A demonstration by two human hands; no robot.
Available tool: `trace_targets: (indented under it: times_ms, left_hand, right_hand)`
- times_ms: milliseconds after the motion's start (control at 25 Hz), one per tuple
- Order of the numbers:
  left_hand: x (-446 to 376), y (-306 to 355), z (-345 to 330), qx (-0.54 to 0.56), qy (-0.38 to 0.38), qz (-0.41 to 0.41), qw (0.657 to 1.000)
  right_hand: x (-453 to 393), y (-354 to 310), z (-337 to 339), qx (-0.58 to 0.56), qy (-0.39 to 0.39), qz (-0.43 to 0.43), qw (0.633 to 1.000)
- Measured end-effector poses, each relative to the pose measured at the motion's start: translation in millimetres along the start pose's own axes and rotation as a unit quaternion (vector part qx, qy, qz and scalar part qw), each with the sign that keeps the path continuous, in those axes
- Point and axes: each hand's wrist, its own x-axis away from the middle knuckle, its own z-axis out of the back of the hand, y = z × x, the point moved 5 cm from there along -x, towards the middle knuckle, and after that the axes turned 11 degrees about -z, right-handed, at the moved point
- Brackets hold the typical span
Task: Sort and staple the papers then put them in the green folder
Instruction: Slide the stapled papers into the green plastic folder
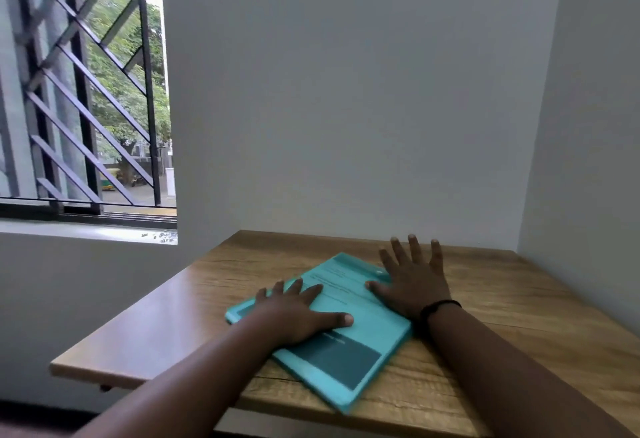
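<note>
In the head view, a green folder (346, 351) lies flat and closed on a wooden table (502, 326), turned at an angle so that one corner points toward the near edge and the opposite one toward the far wall. Printed papers (341, 280) show faintly through its translucent cover, along with a darker rectangular patch near the front corner; the lettering is too blurred to read. The left hand (298, 314) rests palm down on the left part of the folder, fingers straight and spread, thumb stretched out to the right across the cover, holding nothing. The right hand (414, 280) lies flat at the folder's far right corner, fingers splayed and reaching toward the wall, thumb on the cover, likewise grasping nothing. A dark band (438, 307) circles the right wrist. To the far left, a window (83, 91) with black diagonal bars looks out on trees and a street.
</note>
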Motion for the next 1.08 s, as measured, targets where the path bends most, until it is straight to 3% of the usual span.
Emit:
trace_targets:
  times_ms: [40,120,280,400,480,600,800,1080]
  left_hand:
    - [-2.5,4.3,0.2,-0.001,0.004,0.024,1.000]
    - [-8.0,11.5,0.6,-0.008,0.011,0.078,0.997]
    - [-7.2,27.0,2.6,-0.004,0.023,0.152,0.988]
    - [-4.9,14.1,11.0,-0.011,0.011,0.086,0.996]
    - [10.8,-8.7,19.6,-0.003,0.016,0.019,1.000]
    - [35.8,-45.1,21.9,0.109,0.070,-0.016,0.991]
    - [25.4,-60.4,11.4,-0.013,0.075,-0.042,0.996]
    - [17.5,-71.4,6.7,-0.027,0.071,-0.054,0.996]
  right_hand:
    - [0.1,0.2,5.3,0.004,0.041,-0.002,0.999]
    - [4.6,4.4,9.3,-0.045,0.043,-0.004,0.998]
    - [37.2,38.7,-10.3,-0.128,-0.141,-0.087,0.978]
    - [64.7,60.7,-15.2,-0.110,-0.209,-0.103,0.966]
    - [74.9,62.5,-13.2,-0.110,-0.209,-0.097,0.967]
    - [79.3,61.2,-9.3,-0.109,-0.211,-0.095,0.967]
    - [82.7,60.9,-7.3,-0.085,-0.196,-0.068,0.975]
    - [75.0,67.5,-23.7,-0.082,-0.138,-0.059,0.985]
